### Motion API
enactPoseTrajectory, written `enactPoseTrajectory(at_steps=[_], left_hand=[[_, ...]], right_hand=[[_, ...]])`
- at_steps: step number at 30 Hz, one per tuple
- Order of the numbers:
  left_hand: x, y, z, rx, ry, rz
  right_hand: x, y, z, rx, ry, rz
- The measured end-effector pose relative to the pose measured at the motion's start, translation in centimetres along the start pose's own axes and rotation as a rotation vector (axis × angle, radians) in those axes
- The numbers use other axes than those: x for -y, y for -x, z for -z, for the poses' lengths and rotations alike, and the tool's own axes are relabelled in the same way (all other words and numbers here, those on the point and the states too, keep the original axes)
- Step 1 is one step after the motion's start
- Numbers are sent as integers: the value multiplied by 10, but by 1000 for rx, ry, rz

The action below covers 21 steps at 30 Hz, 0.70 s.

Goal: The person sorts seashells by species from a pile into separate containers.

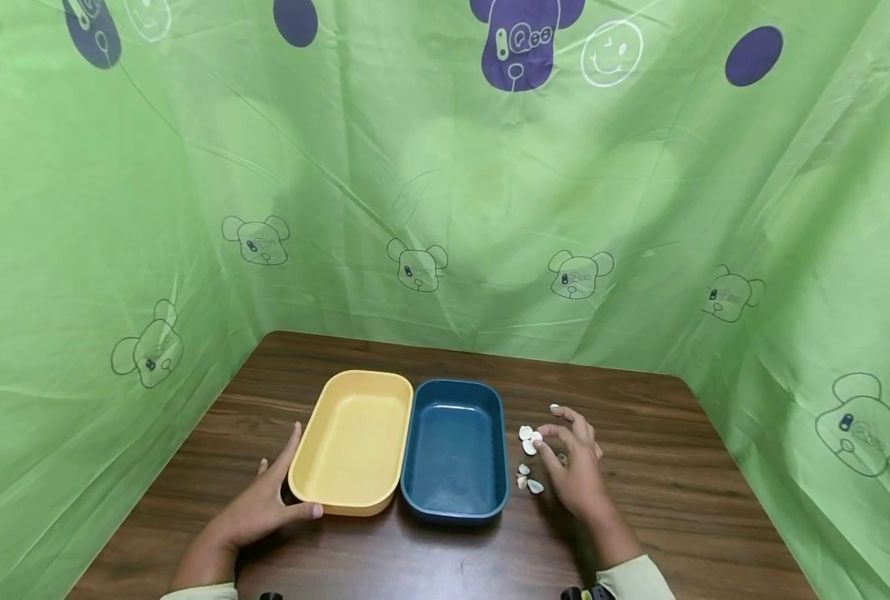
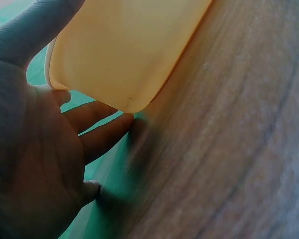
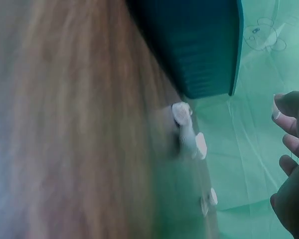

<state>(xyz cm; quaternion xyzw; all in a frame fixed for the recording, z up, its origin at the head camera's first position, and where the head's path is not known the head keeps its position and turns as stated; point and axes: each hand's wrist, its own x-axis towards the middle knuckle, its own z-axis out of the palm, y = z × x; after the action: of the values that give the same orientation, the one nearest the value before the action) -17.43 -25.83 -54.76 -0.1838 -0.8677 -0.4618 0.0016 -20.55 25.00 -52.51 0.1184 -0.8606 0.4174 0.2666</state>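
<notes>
My right hand (image 1: 576, 467) pinches a small white seashell (image 3: 275, 107) between thumb and forefinger, just above the tabletop. Close by its fingertips lie more white shells (image 1: 529, 447), with several others (image 1: 535, 486) nearer to me and one (image 1: 554, 407) farther back, by the outer fingers. A yellow rectangular plastic bin (image 1: 355, 433) has my left hand (image 1: 261, 504) at its near left corner. The thumb lies along the near wall and the straight fingers touch the left side. Right beside it stands a dark blue bin (image 1: 456, 450) of the same shape.
Both bins sit on a brown wood-grain table (image 1: 595, 383), with the shells to the right of the blue one. A green printed curtain (image 1: 452, 208) hangs behind and on both sides of the table.
</notes>
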Motion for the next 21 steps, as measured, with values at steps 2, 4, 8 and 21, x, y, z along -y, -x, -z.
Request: enactPoseTrajectory(at_steps=[2,4,8,21], left_hand=[[0,0,0,-2,1,0],[0,0,0,-3,-2,-1],[0,1,0,-5,-4,-10],[4,2,-1,3,-12,32]], right_hand=[[3,-4,-3,8,-15,3],[7,-6,-7,17,-26,-3],[14,-9,-15,46,-43,-30],[29,-10,-38,108,-47,-83]])
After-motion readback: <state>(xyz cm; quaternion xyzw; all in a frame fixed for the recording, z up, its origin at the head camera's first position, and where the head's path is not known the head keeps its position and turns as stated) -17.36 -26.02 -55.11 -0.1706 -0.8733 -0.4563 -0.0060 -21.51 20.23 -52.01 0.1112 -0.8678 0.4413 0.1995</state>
